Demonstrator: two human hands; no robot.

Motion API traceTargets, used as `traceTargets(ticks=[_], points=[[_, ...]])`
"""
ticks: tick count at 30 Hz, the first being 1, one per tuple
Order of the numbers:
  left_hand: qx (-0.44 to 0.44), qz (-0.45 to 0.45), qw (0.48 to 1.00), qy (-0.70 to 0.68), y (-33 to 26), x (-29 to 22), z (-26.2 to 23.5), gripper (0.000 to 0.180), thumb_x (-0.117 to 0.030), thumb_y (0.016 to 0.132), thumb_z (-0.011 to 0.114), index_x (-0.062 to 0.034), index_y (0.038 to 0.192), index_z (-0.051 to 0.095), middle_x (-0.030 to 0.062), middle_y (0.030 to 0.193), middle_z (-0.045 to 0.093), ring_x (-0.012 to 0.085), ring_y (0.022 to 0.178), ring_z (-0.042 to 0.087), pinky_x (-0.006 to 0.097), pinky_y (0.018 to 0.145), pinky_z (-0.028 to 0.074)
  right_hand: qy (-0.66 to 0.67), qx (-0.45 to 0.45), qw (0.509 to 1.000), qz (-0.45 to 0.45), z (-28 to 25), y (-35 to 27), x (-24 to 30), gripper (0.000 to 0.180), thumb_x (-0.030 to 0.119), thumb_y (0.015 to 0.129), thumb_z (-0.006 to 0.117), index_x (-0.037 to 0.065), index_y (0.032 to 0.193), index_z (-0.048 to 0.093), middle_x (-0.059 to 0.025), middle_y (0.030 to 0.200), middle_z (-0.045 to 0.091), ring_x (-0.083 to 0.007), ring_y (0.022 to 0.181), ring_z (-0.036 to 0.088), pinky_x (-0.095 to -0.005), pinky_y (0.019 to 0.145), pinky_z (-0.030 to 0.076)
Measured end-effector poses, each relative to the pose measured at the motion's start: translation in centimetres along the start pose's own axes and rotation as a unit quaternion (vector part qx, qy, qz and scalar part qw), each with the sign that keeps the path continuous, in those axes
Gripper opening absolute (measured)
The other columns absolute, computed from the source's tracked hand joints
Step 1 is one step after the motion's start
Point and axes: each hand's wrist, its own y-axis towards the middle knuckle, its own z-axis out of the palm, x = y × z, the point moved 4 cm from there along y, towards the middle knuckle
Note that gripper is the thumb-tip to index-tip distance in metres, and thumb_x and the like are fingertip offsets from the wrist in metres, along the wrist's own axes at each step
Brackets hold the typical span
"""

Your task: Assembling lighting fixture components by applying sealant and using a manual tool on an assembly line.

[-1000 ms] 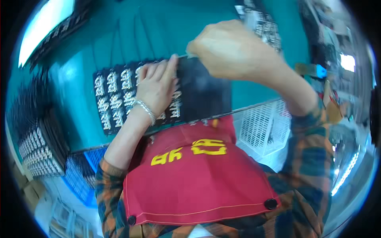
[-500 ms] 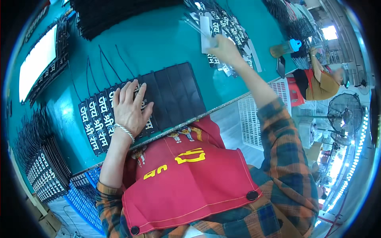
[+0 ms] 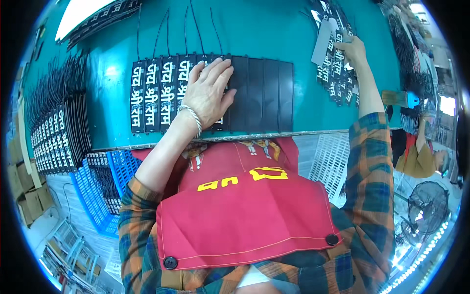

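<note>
My left hand (image 3: 208, 95) lies flat, fingers stretched, on a row of flat black strips with cords at their far ends. The strips (image 3: 167, 95) left of the hand carry bold white lettering; those on the right (image 3: 262, 93) are plain black. Some lettering is hidden under my palm. At the far right my right hand (image 3: 353, 50) has its thumb and fingers closed on a lettered black strip (image 3: 338, 61) in a loose pile. Beside its fingers lies a plain grey strip (image 3: 321, 43).
Stacked lettered strips with cords (image 3: 54, 134) stand at the table's left. A bright white panel (image 3: 78, 17) lies at the far left. An amber bottle with a blue cap (image 3: 399, 99) is at the right. Below the table edge are a blue crate (image 3: 93, 196) and a white crate (image 3: 330, 164).
My view has turned and shifted, so the table sits straighter. My right hand, blurred before, now rests in the pile of loose strips. My left hand stays flat on the row.
</note>
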Motion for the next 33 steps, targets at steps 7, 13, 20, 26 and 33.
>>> traceTargets(ticks=[7, 13, 20, 26, 33], points=[[-0.004, 0.002, 1.0, 0.0, -0.8, 0.6, 0.4, 0.05, -0.022, 0.089, 0.071, -0.0051, 0.134, 0.058, 0.0109, 0.148, 0.054, 0.0275, 0.143, 0.046, 0.051, 0.119, 0.03, 0.119, 0.007, 0.991, 0.062, -1.6, -1.1, -2.5, 0.038, 0.008, 0.076, 0.083, -0.003, 0.106, 0.064, -0.0076, 0.072, 0.063, -0.0143, 0.054, 0.057, -0.0323, 0.042, 0.042], [-0.016, 0.009, 1.0, -0.007, 0.0, 0.6, 0.4, 0.051, -0.022, 0.092, 0.07, -0.0069, 0.139, 0.057, 0.01, 0.148, 0.055, 0.028, 0.14, 0.049, 0.048, 0.118, 0.032, 0.277, -0.007, 0.95, -0.144, -1.3, -7.3, 5.4, 0.033, 0.008, 0.085, 0.077, 0.0, 0.113, 0.062, -0.0037, 0.075, 0.065, -0.0081, 0.057, 0.061, -0.0243, 0.047, 0.048], [-0.033, -0.001, 0.999, 0.003, -0.4, 1.1, 0.8, 0.052, -0.03, 0.098, 0.066, -0.0082, 0.143, 0.054, 0.0086, 0.147, 0.057, 0.0261, 0.14, 0.049, 0.046, 0.12, 0.03, 0.382, 0.158, 0.906, -0.096, 12.3, -19.7, 15.3, 0.057, 0.0, 0.088, 0.072, 0.001, 0.141, 0.05, -0.0039, 0.076, 0.064, -0.0117, 0.054, 0.062, -0.0236, 0.049, 0.047], [-0.026, 0.017, 0.998, -0.05, -0.6, 0.8, -0.9, 0.052, -0.026, 0.098, 0.059, 0.0022, 0.141, 0.051, 0.0217, 0.138, 0.059, 0.0359, 0.136, 0.051, 0.051, 0.116, 0.033, 0.308, 0.217, 0.918, -0.124, 13.9, -21.5, 15.3, 0.058, 0.001, 0.088, 0.074, 0.0, 0.141, 0.051, -0.0021, 0.075, 0.063, -0.0102, 0.057, 0.062, -0.0223, 0.05, 0.048], [-0.027, 0.006, 0.998, -0.057, -0.5, 1.0, -0.7, 0.067, -0.041, 0.096, 0.063, 0.0031, 0.144, 0.048, 0.022, 0.14, 0.058, 0.0366, 0.137, 0.051, 0.051, 0.116, 0.033, 0.303, 0.227, 0.919, -0.111, 14.8, -22.0, 15.0, 0.051, -0.003, 0.086, 0.072, 0.0, 0.134, 0.055, -0.004, 0.086, 0.064, -0.0122, 0.063, 0.066, -0.0224, 0.051, 0.049]])
